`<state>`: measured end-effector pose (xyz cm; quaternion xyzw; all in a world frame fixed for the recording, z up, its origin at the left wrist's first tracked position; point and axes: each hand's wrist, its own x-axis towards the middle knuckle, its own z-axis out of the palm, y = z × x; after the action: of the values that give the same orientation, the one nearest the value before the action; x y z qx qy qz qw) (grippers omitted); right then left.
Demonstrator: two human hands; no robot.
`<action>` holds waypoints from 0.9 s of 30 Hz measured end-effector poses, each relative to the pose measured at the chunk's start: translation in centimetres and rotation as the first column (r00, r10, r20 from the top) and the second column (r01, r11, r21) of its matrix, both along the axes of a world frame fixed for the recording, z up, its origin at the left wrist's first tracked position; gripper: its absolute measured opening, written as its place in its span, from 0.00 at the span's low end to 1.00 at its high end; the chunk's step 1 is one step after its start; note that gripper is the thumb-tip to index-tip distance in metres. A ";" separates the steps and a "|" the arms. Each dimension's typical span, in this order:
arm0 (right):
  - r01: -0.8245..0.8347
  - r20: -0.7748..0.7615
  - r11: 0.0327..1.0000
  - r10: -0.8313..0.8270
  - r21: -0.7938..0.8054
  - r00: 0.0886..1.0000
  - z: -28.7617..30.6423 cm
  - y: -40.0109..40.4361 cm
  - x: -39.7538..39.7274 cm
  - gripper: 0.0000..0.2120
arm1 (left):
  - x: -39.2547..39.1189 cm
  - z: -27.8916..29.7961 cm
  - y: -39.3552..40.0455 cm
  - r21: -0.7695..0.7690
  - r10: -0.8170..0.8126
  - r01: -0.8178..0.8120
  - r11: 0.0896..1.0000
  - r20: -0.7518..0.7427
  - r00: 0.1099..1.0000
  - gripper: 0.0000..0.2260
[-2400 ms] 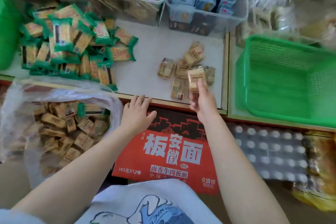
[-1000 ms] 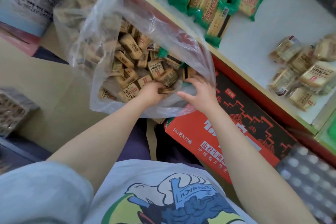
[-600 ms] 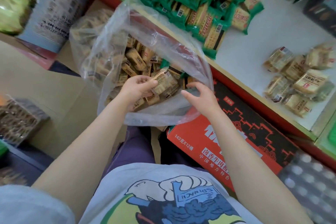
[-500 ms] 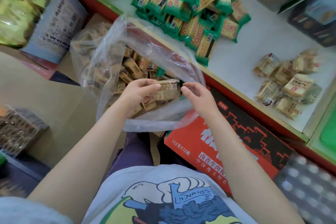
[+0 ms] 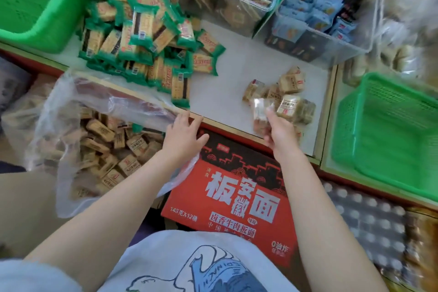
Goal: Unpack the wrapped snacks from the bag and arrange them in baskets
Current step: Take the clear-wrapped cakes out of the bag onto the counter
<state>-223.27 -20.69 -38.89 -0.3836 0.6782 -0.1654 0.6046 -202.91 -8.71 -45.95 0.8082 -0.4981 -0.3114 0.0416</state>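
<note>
A clear plastic bag (image 5: 71, 111) full of tan wrapped snacks (image 5: 106, 147) sits low at the left. My left hand (image 5: 183, 134) hovers with relaxed fingers at the bag's right rim, holding nothing. My right hand (image 5: 276, 130) holds a blurred tan snack packet (image 5: 259, 109) over the near edge of the white shelf (image 5: 227, 83), right by a small pile of tan packets (image 5: 288, 99). A heap of green-wrapped snacks (image 5: 144, 42) lies on the shelf's left part.
A green basket (image 5: 388, 140) stands at the right and another green basket (image 5: 30, 0) at the far left. Clear bins (image 5: 315, 2) of other snacks line the back. A red noodle carton (image 5: 237, 197) sits below the shelf, between my arms.
My left hand lifted a tan packet from the bag and passed it to my right hand, which has carried it right to the tan pile. The view swung back toward the shelf.
</note>
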 end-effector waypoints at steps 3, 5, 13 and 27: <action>0.275 0.167 0.961 -0.267 -0.028 0.949 -0.4 -3.0 -1.6 0.12 | -1.7 -1.2 -0.5 0.063 -0.045 0.042 0.997 0.041 0.998 0.29; 0.370 0.201 0.929 -0.364 0.009 0.909 -1.2 -4.2 -2.2 0.09 | -2.2 -1.2 -0.8 0.038 -0.033 0.031 0.999 0.070 0.997 0.29; 0.041 0.112 0.998 -0.035 -0.049 0.993 -1.0 1.9 2.6 0.02 | -0.1 0.3 1.0 -0.097 0.010 -0.018 0.995 -0.088 0.996 0.24; -0.907 -0.371 0.421 0.839 -0.019 0.398 -14.2 14.0 20.1 0.25 | 10.1 -8.0 20.2 0.239 0.291 -0.292 0.926 0.038 0.956 0.26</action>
<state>-203.14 -6.71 -53.08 -0.7668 0.4351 0.1663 0.4417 -192.79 11.46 -53.96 0.8726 -0.3309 -0.3592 -0.0120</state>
